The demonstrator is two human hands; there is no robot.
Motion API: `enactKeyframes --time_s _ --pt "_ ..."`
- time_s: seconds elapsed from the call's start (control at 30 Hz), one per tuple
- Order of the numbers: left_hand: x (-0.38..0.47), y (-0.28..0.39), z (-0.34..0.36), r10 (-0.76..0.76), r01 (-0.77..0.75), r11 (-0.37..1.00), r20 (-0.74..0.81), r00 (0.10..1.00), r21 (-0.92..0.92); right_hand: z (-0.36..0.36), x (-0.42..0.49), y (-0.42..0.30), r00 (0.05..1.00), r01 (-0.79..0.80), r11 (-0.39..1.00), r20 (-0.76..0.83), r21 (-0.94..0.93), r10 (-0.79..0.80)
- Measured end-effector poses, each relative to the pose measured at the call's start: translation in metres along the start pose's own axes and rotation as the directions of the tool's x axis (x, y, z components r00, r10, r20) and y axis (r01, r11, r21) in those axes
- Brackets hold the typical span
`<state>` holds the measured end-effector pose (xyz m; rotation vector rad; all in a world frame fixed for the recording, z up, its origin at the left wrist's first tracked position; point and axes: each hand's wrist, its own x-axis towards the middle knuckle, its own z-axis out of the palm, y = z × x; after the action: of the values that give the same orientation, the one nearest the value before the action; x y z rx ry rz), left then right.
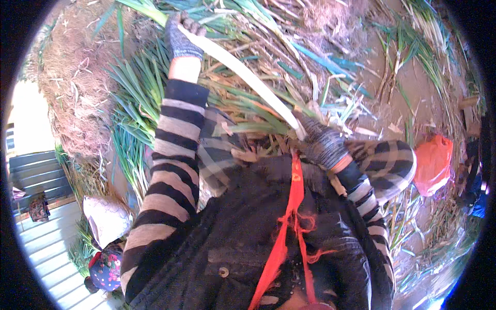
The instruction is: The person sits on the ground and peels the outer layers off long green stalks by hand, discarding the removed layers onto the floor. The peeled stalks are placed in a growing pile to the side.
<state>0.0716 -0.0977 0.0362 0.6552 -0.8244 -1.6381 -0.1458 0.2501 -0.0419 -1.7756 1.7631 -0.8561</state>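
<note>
A long green onion with a thick white stalk (248,75) runs slantwise between my two hands. My left hand (185,37), in a grey knit glove with the fingertips showing dark, grips it near where the white turns green. The leaves pass beyond that hand to the top edge. At the stalk's lower end, close to my lap, my gloved right hand (323,141) is closed around the root end; its fingers are partly blurred. Peeled leaves and dry husks (248,104) lie under the stalk. Beside my left forearm are green onions with upright leaves (141,77).
A big heap of brown fibrous roots (73,112) rises at left. Further green onions (426,58) lie on bare soil at upper right. An orange plastic bag (434,166) sits beyond my right knee (387,166). Someone in a flowered cap (108,271) is at lower left.
</note>
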Motion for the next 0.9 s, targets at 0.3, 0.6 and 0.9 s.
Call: enactKeyframes --time_s 0.3,0.6,0.9 --pt "-0.025 -0.041 0.027 -0.159 0.174 0.985 -0.363 0.918 0.01 0.001 0.043 -0.032 0.953 0.219 0.974 -0.229 0.063 -0.2" --pt "0.001 -0.064 -0.01 -0.038 0.162 0.932 -0.358 0.933 0.323 -0.025 0.009 -0.08 0.974 0.202 0.965 -0.139 0.165 -0.18" --pt "0.048 -0.039 -0.057 0.027 0.053 0.977 -0.366 0.93 0.207 -0.036 -0.08 -0.057 0.96 -0.141 0.897 -0.163 0.419 0.227"
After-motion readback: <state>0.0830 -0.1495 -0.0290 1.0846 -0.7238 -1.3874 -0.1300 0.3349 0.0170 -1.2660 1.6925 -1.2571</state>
